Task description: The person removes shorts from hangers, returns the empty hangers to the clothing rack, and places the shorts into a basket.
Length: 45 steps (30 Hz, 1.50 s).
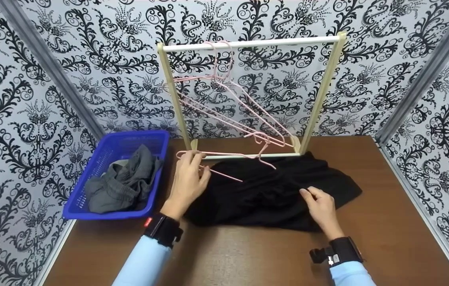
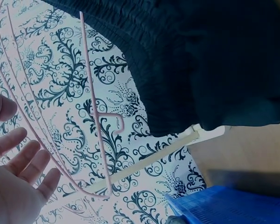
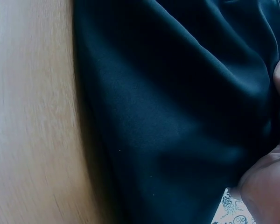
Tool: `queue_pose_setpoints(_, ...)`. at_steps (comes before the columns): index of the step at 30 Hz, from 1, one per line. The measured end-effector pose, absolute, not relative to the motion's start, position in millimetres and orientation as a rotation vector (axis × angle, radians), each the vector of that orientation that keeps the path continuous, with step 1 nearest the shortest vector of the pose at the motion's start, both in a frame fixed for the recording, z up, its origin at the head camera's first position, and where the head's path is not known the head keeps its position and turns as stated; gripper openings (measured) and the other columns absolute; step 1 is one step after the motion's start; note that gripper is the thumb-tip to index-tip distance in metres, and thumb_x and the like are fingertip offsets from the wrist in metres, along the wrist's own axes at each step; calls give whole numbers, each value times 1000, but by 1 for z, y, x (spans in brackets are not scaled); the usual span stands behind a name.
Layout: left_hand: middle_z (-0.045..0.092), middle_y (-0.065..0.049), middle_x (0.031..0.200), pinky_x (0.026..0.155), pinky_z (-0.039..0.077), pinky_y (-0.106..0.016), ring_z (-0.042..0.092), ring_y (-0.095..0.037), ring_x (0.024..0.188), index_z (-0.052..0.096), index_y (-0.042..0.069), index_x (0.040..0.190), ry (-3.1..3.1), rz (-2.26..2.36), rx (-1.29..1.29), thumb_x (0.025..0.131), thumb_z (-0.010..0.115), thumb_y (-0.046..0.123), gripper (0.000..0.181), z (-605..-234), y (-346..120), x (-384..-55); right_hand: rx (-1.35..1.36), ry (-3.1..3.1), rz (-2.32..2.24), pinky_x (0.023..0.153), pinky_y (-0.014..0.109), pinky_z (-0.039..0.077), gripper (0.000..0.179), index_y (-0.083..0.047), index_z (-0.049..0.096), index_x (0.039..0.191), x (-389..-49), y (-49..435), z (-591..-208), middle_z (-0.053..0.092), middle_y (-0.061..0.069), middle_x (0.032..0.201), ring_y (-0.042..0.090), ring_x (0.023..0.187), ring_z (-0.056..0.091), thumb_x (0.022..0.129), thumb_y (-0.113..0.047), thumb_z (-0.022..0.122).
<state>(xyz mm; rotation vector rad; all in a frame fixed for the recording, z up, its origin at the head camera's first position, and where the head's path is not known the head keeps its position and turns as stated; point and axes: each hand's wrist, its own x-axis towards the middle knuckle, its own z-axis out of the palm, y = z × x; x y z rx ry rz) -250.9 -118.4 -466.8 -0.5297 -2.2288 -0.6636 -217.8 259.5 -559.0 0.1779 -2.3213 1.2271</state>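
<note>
A black garment (image 1: 256,194) with a gathered waistband lies spread on the table in the head view. My right hand (image 1: 319,208) pinches its right part between thumb and fingers; in the right wrist view the cloth (image 3: 168,107) runs up to the thumb, and the other fingertips are hidden. My left hand (image 1: 188,178) is beside the left end of a pink hanger (image 1: 224,153) at the garment's upper left. Its fingers (image 2: 32,161) look loosely bent, close to the hanger's thin bar in the left wrist view. One hanger bar ends at the black cloth.
Behind the garment stands a small rack (image 1: 248,43) with pink hangers (image 1: 244,99) hanging from its rail. To the left is a blue basket (image 1: 71,210) with grey clothing (image 1: 117,186). Patterned walls enclose the brown table (image 1: 240,254) on three sides.
</note>
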Motion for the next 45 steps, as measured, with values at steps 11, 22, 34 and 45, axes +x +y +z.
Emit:
queue_pose_setpoints(11,62,-21,133,108,42,-54,59,-41,123,66,-1,127,-2278,-618,-611,86,72,10,43,-462,-105,-252,211,-2293,1184,59,21,30,41,-13,46,64,-219,256,-558,37,-5,62,9,63,38,94,-6,73)
queue_pose_setpoints(22,65,-15,131,108,42,-51,61,-35,120,66,3,131,-2356,-537,-637,89,71,17,44,-459,-92,-252,232,-2311,1121,59,24,32,36,-13,49,66,-219,255,-558,37,-6,64,10,64,40,92,-5,74)
queue_pose_setpoints(34,67,-14,124,110,40,-52,61,-34,117,66,3,131,-2421,-561,-701,94,68,19,41,-460,-80,-253,192,-2356,1121,61,26,39,27,-12,59,71,-219,254,-557,47,-2,68,12,67,46,93,-8,74)
queue_pose_setpoints(45,68,-12,115,106,41,-50,61,-33,111,68,4,129,-2460,-575,-728,99,65,19,34,-460,-73,-255,207,-2357,1104,61,28,39,25,-10,60,73,-219,253,-556,49,-1,69,14,67,47,93,-7,74)
